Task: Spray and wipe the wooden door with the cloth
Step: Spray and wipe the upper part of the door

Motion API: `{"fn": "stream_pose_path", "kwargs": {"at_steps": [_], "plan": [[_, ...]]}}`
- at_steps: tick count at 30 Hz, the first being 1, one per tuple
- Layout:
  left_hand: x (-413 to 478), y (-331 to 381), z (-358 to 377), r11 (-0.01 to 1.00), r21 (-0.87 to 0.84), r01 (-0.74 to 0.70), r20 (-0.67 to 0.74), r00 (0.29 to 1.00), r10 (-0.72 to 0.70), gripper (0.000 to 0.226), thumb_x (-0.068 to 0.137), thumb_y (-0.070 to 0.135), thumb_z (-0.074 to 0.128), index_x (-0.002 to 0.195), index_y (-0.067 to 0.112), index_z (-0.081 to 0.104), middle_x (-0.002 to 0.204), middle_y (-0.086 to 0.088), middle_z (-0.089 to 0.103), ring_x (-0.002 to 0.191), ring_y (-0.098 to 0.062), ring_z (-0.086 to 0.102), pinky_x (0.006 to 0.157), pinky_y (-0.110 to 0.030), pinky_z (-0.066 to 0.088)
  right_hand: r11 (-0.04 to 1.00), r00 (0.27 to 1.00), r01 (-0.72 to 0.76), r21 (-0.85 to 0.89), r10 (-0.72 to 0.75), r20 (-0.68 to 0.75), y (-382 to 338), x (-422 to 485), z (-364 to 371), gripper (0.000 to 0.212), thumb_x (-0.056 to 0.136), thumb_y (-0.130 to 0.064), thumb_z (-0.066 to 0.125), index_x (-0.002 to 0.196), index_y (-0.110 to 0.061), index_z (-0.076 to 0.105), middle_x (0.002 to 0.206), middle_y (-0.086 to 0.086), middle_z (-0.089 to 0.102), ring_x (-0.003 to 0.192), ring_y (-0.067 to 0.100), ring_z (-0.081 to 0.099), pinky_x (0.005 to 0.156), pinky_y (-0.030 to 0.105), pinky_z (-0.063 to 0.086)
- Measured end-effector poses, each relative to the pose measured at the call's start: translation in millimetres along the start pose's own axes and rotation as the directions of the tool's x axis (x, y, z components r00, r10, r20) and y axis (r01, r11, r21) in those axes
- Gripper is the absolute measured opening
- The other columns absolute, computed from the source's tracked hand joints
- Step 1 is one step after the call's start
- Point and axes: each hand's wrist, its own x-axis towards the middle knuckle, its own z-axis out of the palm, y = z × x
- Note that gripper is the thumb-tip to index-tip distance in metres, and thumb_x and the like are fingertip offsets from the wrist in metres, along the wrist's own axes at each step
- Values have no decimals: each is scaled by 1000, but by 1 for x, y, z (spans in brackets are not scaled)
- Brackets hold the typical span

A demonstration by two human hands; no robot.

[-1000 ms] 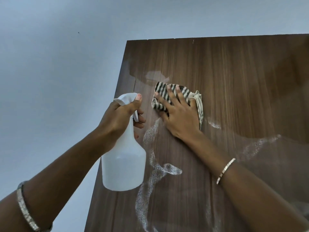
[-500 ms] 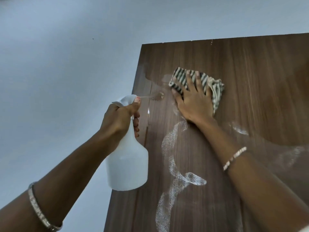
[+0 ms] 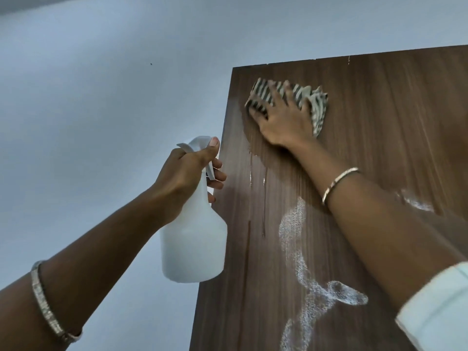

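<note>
A dark wooden door (image 3: 379, 153) fills the right half of the head view, its top edge high up. My right hand (image 3: 283, 120) presses a black-and-white striped cloth (image 3: 316, 105) flat against the door near its top left corner, fingers spread straight over it. My left hand (image 3: 187, 173) grips the neck of a white spray bottle (image 3: 193, 239) beside the door's left edge, thumb on top of the nozzle and fingers round the trigger. Wet drips (image 3: 263, 198) run down below the cloth. A white foamy streak (image 3: 298, 249) winds down the lower door.
A plain pale wall (image 3: 101, 122) lies to the left of and above the door. Another white smear (image 3: 417, 203) shows on the door behind my right forearm. Both wrists wear metal bangles, and a light sleeve cuff (image 3: 440, 307) is at the lower right.
My right hand has slid the cloth up the door toward its top edge. Fresh drips now run below it. The bottle has stayed beside the door's left edge.
</note>
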Motion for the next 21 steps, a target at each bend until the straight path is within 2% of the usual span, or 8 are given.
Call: {"fn": "stream_pose_path", "kwargs": {"at_steps": [3,6,8,10,14,18,21], "plan": [[5,-6,-6,1000,-7,-7,14,1000,7,51,97,56,51,101,8,69,91,-10,77,82,-28,75,61,-34,56,999,999,-36,-22,36,24,-2,10,-4,61,104,-70,5,161,-52,2,173,-5,-13,159,28,-19,124,60,-16],[10,-12,-11,999,-49,-9,35,999,11,53,97,55,51,100,6,69,89,-11,77,81,-28,76,59,-34,56,997,996,71,-5,-71,59,-28,-34,11,59,103,-70,3,160,-55,-2,173,-8,-16,158,25,-22,123,58,-18],[12,-17,-14,996,-89,-5,46,999,9,53,97,53,53,99,3,69,89,-13,77,82,-29,76,57,-34,56,988,986,150,24,-151,76,-46,-73,24,58,104,-69,6,160,-57,-1,171,-11,-19,157,22,-25,123,58,-13],[17,-20,-17,995,-103,-7,48,999,12,53,97,53,54,100,3,70,89,-14,77,84,-31,75,57,-34,56,986,984,165,32,-167,64,-55,-91,33,57,104,-68,9,160,-57,1,171,-12,-21,156,20,-27,125,57,-4],[28,-22,-22,992,-120,-31,46,998,37,52,97,52,54,100,2,69,88,-13,77,82,-29,76,56,-33,58,988,987,151,3,-151,60,-54,-36,22,59,103,-71,8,160,-57,3,172,-13,-17,158,18,-22,124,59,-6],[34,-29,-27,993,-110,-41,45,998,46,52,97,53,52,99,4,70,87,-11,77,80,-27,76,54,-32,58,995,995,90,-51,-87,53,-51,46,7,62,105,-69,8,163,-49,1,174,-7,-13,159,24,-18,124,60,-9],[34,-37,-31,997,-79,-26,41,999,29,51,96,54,51,99,7,70,89,-9,77,80,-25,76,54,-32,57,999,998,33,-31,-32,47,-58,67,3,64,106,-68,10,164,-43,3,174,-5,-10,160,25,-16,124,57,-10]]}}
